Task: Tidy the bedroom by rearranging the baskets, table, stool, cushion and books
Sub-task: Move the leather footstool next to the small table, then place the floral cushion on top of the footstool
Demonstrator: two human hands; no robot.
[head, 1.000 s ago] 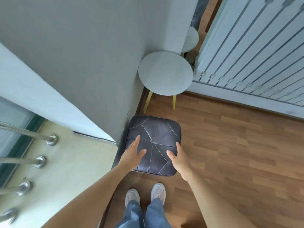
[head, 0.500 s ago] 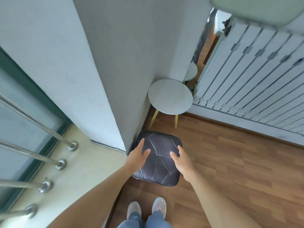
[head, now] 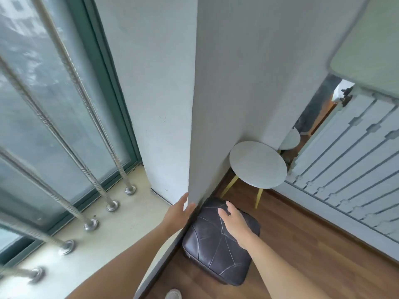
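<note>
Right hand (head: pixel 234 225) risen above stool (head: pixel 216 253); left hand (head: pixel 177 213) now at wall (head: pixel 226 83).

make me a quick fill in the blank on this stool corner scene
The dark stool sits on a ___ floor.
The round table has ___ legs.
The left hand is by the ___ corner; the right hand is open over the stool.
Missing: wooden; yellow; wall.

Daylight enters a green-framed window (head: pixel 75 126) behind steel bars (head: pixel 72 67) above a pale sill (head: pixel 133 229). A grey wall (head: pixel 237 83) meets the wood-laminate floor (head: pixel 313 244) beside white slatted panelling (head: pixel 356 169).
</note>
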